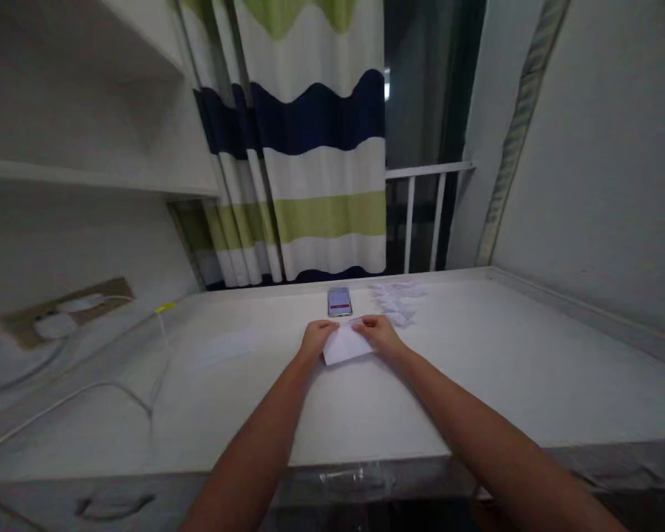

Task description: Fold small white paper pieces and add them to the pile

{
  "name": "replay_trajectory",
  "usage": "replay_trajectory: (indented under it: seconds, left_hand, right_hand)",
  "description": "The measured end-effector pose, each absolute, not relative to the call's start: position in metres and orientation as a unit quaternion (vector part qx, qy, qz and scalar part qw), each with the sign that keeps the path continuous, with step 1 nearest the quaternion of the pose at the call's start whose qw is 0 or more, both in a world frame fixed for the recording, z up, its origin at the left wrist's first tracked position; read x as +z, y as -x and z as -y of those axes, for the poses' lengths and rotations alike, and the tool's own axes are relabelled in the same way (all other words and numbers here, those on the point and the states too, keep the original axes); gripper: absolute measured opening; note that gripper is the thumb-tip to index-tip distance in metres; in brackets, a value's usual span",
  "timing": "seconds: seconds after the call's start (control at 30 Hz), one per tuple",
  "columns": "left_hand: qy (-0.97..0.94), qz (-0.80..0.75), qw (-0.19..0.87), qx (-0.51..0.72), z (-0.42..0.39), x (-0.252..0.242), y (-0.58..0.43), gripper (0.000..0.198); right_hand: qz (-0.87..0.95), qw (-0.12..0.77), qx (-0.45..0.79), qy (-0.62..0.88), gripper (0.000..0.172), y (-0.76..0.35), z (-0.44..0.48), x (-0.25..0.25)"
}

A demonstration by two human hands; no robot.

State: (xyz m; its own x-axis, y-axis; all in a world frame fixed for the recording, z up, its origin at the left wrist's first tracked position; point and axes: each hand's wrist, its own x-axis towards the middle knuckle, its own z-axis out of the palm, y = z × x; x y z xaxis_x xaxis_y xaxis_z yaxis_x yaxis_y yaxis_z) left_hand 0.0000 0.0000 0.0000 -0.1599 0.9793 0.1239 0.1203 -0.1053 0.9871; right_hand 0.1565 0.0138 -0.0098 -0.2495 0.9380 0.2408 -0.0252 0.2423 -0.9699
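Note:
A small sheet of white paper (346, 346) is held between my two hands over the middle of the white desk. My left hand (315, 337) pinches its upper left part, thumb on top. On the upper right, my right hand (381, 332) grips the same sheet with thumb and fingers closed. Just beyond the hands lies a phone (340, 302) with its screen lit. Beside it, to the right, several folded or crumpled white paper pieces (397, 299) lie in a loose pile; their exact shape is blurred.
Flat white paper (224, 346) rests on the desk (504, 369) at the left. White cables (116, 384) run along the left side from a wall socket (55, 324). A striped curtain (321, 177) hangs behind the desk, and a drawer handle (114, 507) is at the front left.

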Motion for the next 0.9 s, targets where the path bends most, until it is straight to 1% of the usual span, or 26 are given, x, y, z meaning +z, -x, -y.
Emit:
replay_trajectory:
  seconds: [0.17, 0.27, 0.47, 0.63, 0.7, 0.8, 0.9]
  left_hand:
    - [-0.538, -0.553, 0.358, 0.526, 0.003, -0.001, 0.000, 0.009]
    - [-0.540, -0.569, 0.336, 0.521, 0.002, -0.001, 0.000, 0.009]
    - [-0.520, -0.549, 0.372, 0.538, 0.001, -0.002, -0.002, 0.011]
    - [-0.512, -0.547, 0.368, 0.550, 0.001, -0.003, -0.002, 0.010]
    - [-0.494, -0.541, 0.390, 0.557, 0.001, -0.003, -0.002, 0.011]
    - [-0.451, -0.520, 0.450, 0.569, 0.001, -0.003, -0.002, 0.015]
    - [-0.412, -0.488, 0.497, 0.588, 0.001, -0.003, -0.002, 0.017]
  right_hand:
    - [0.629, 0.474, 0.474, 0.393, 0.028, -0.156, -0.010, -0.007]
    - [0.644, 0.480, 0.439, 0.402, 0.027, -0.155, -0.008, -0.006]
    - [0.678, 0.489, 0.368, 0.407, 0.029, -0.156, -0.012, -0.010]
    - [0.712, 0.483, 0.308, 0.406, 0.029, -0.156, -0.012, -0.012]
    - [0.730, 0.481, 0.271, 0.403, 0.026, -0.155, -0.008, -0.009]
    - [0.775, 0.461, 0.176, 0.394, 0.024, -0.155, 0.001, -0.002]
    - [0.825, 0.421, 0.102, 0.362, 0.028, -0.155, 0.008, 0.004]
